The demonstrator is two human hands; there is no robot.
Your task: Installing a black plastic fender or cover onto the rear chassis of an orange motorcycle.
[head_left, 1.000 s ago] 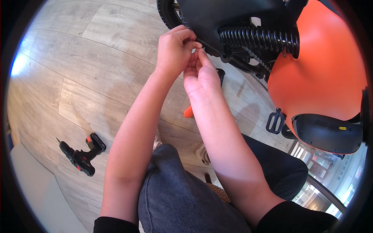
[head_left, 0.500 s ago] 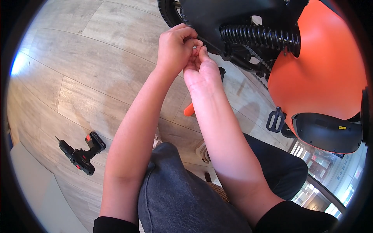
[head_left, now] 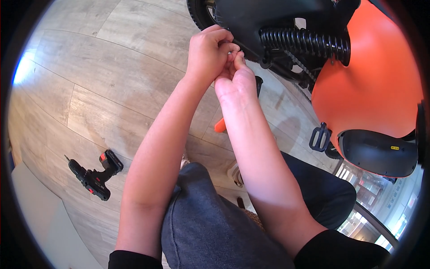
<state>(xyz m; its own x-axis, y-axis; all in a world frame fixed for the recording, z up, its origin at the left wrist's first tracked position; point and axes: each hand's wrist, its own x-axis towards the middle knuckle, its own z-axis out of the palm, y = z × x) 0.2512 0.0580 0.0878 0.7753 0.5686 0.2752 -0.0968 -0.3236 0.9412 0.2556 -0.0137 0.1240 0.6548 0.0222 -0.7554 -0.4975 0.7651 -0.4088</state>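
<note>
Both hands meet at the lower edge of a black fender-like panel [head_left: 273,20] on an orange and black pedal bike. My left hand [head_left: 208,51] has its fingers curled and pinched. My right hand [head_left: 236,78] is palm up beside it, thumb and fingertips drawn together against the left fingertips. Whatever lies between the fingertips is too small or hidden to make out. Close by are the rear wheel's black tyre [head_left: 200,14] and a black coil spring [head_left: 304,42]. Behind my right wrist lies an object with an orange end [head_left: 220,125], mostly covered by the arm.
A black cordless drill [head_left: 95,177] with a bit fitted lies on the wood-look floor [head_left: 89,58] at left. The bike's orange body [head_left: 367,85] and black pedal [head_left: 320,137] fill the right side. A pale grey panel [head_left: 42,219] stands at lower left.
The hands and the bike sit slightly further right in the picture, as the whole view has shifted a little. The finger grip looks much the same.
</note>
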